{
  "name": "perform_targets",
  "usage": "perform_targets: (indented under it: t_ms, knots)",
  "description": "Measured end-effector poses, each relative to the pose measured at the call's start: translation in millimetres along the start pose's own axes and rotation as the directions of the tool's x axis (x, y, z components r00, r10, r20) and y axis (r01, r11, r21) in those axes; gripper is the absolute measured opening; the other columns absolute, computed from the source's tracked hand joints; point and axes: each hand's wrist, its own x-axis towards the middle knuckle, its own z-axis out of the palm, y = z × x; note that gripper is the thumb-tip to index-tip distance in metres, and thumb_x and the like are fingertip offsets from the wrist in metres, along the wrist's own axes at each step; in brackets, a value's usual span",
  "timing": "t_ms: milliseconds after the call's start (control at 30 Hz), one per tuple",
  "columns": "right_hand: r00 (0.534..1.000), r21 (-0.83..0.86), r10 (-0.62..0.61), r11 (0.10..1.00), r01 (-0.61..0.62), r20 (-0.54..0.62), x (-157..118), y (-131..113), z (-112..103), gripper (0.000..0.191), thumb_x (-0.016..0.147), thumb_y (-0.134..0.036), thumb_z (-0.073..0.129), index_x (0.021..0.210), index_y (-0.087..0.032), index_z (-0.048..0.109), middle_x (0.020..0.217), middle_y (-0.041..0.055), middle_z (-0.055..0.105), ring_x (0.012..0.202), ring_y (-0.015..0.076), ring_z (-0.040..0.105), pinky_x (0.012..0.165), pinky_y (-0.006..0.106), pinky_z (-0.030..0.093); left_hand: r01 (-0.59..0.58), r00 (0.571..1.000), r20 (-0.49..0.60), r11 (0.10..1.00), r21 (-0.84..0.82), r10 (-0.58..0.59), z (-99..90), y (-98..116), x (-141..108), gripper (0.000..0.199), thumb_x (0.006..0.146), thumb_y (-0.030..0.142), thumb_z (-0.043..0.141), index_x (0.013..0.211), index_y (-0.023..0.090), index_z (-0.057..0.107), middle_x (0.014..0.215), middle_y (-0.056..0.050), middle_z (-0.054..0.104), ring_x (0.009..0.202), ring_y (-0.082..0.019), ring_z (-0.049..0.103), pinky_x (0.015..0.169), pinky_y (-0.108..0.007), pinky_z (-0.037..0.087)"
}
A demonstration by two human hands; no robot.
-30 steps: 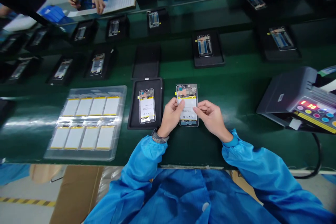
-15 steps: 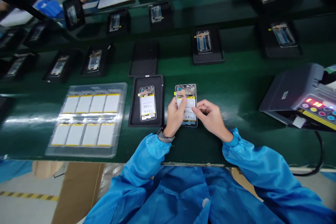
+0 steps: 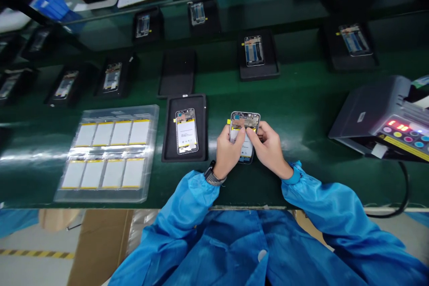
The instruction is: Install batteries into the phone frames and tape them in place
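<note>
An opened phone [image 3: 247, 119] with a white battery in its frame is held between my two hands, its circuit board at the far end. My left hand [image 3: 229, 151] grips its left edge, the thumb lying on the upper part of the battery. On the right edge, my right hand [image 3: 271, 151] closes round the frame with its thumb also on the battery, close to the left thumb. The fingers under the phone are hidden. Left of my hands, a second opened phone [image 3: 187, 132] with a battery lies in a black tray [image 3: 203, 143].
A clear plastic tray [image 3: 151, 156] with several white batteries lies at the left. An empty black tray [image 3: 177, 73] is beyond. Phones in black trays stand across the green bench [image 3: 308, 111]. At the right sits a dispenser [image 3: 372, 111] with red digits. A co-worker's hands show at the top.
My right hand has moved up from the battery's right side and now grips the phone's right edge. The phone appears slightly further right and tilted. The co-worker at upper left has lowered a black tray.
</note>
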Motion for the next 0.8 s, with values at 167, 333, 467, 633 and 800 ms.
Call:
perform_targets:
  t_ms: [167, 333, 467, 633, 800]
  knots:
    - [0.997, 0.001, -0.005, 1.000, 0.005, -0.078, 1.8, -1.3, 0.5, 0.030, 0.097, -0.049, 0.063, 0.096, -0.018, 0.065, 0.073, -0.0010, 0.064, 0.059, 0.0118, 0.055, 0.052, 0.024, 0.040, -0.060, 0.998, 0.019, 0.995, 0.080, 0.059, 1.3, -1.2, -4.5, 0.018, 0.093, 0.036, 0.064, 0.094, 0.018, 0.062, 0.078, 0.001, 0.063, 0.067, -0.013, 0.056, 0.063, -0.023, 0.044]
    - [0.997, 0.031, 0.022, 0.999, -0.020, -0.080, 3.4, 0.4, 0.2, 0.032, 0.093, -0.050, 0.068, 0.096, -0.018, 0.065, 0.075, 0.0008, 0.068, 0.061, 0.0137, 0.059, 0.053, 0.025, 0.044, -0.098, 0.995, 0.039, 0.990, 0.101, 0.095, 1.3, -1.8, -3.9, 0.018, 0.094, 0.034, 0.063, 0.103, 0.018, 0.065, 0.086, -0.002, 0.067, 0.074, -0.015, 0.060, 0.068, -0.024, 0.046]
    - [0.997, 0.027, 0.013, 1.000, -0.011, -0.077, 3.6, -0.1, 0.8, 0.031, 0.093, -0.049, 0.068, 0.097, -0.018, 0.065, 0.076, 0.0011, 0.069, 0.061, 0.0141, 0.060, 0.053, 0.025, 0.045, -0.087, 0.996, 0.039, 0.991, 0.097, 0.083, 1.6, -2.6, -2.9, 0.019, 0.093, 0.035, 0.064, 0.103, 0.018, 0.066, 0.084, -0.002, 0.068, 0.072, -0.015, 0.061, 0.067, -0.025, 0.047]
    - [0.997, -0.008, -0.027, 1.000, 0.026, -0.074, 2.9, 0.6, 0.5, 0.029, 0.096, -0.045, 0.065, 0.103, -0.017, 0.067, 0.081, 0.0027, 0.072, 0.064, 0.0141, 0.062, 0.056, 0.025, 0.046, -0.092, 0.995, 0.052, 0.991, 0.094, 0.087, 0.8, -5.0, -0.1, 0.023, 0.094, 0.036, 0.066, 0.107, 0.017, 0.067, 0.090, -0.004, 0.072, 0.077, -0.016, 0.064, 0.071, -0.026, 0.049]
    - [0.996, -0.071, -0.054, 0.996, 0.050, -0.064, 2.6, 2.8, -1.5, 0.029, 0.098, -0.046, 0.062, 0.104, -0.018, 0.066, 0.078, 0.0019, 0.070, 0.063, 0.0143, 0.060, 0.057, 0.026, 0.045, -0.096, 0.993, 0.082, 0.993, 0.064, 0.090, -0.6, -5.1, 1.2, 0.025, 0.094, 0.037, 0.066, 0.109, 0.017, 0.068, 0.094, -0.004, 0.072, 0.079, -0.016, 0.064, 0.072, -0.025, 0.049]
